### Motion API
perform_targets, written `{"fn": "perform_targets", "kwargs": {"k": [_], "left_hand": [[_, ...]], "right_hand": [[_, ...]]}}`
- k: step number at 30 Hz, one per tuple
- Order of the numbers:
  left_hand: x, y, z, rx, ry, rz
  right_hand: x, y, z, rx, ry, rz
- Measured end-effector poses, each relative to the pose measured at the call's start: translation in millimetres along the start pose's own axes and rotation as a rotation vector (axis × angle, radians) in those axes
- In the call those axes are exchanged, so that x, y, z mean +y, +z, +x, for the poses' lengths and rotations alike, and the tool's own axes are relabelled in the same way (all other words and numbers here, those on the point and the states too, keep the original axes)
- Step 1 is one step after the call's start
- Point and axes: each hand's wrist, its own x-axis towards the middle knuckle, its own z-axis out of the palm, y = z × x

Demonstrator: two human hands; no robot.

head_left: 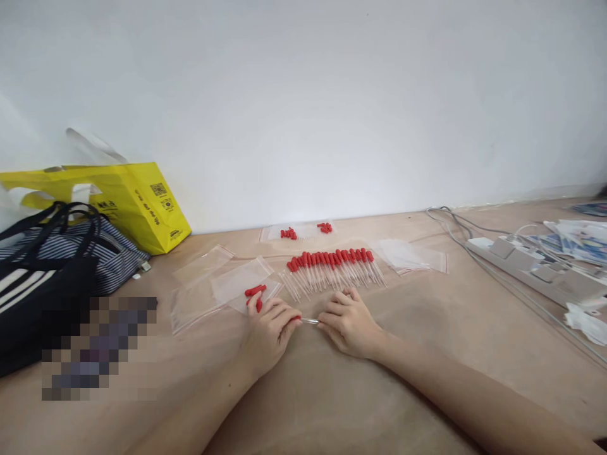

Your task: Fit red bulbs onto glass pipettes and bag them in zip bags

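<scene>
My left hand [271, 330] is closed with a red rubber bulb [296, 318] pinched at its fingertips. From the bulb a clear dropper tube [310, 321] runs sideways to my right hand [349, 322], whose fingers are closed on its other end. The bulb and tube meet between my hands, low over the table. Just beyond my left fingers lie several loose red bulbs [255, 292] on a clear zip bag. Past my hands, a row of red-topped droppers [332, 262] lies side by side, the clear tubes pointing towards me.
Clear zip bags [202, 309] lie at the left, with more bags [411, 256] at the right. Another bag by the wall carries small red bulbs [288, 234]. A yellow bag [156, 208] and a striped bag [118, 253] stand left. A power strip [526, 268] with cables sits right.
</scene>
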Motion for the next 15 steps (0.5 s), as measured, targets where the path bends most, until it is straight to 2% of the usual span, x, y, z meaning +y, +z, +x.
{"fn": "perform_targets", "kwargs": {"k": [3,6,9,12,15], "left_hand": [[-9.4,-0.2,0.5,0.068,-0.049,0.115],[-16.8,1.7,-0.7,0.103,-0.097,0.205],[-18.5,3.4,-1.4,0.085,-0.104,0.226],[-16.9,3.4,-1.0,0.066,-0.091,0.224],[-16.1,2.7,-0.9,0.055,-0.092,0.221]], "right_hand": [[6.8,0.2,2.4,0.047,0.133,-0.077],[23.3,2.2,6.2,0.125,0.460,-0.150],[43.0,7.6,13.0,0.149,0.742,-0.219],[55.9,16.0,21.4,0.141,0.880,-0.243],[59.3,23.6,28.0,0.118,0.932,-0.238]]}}
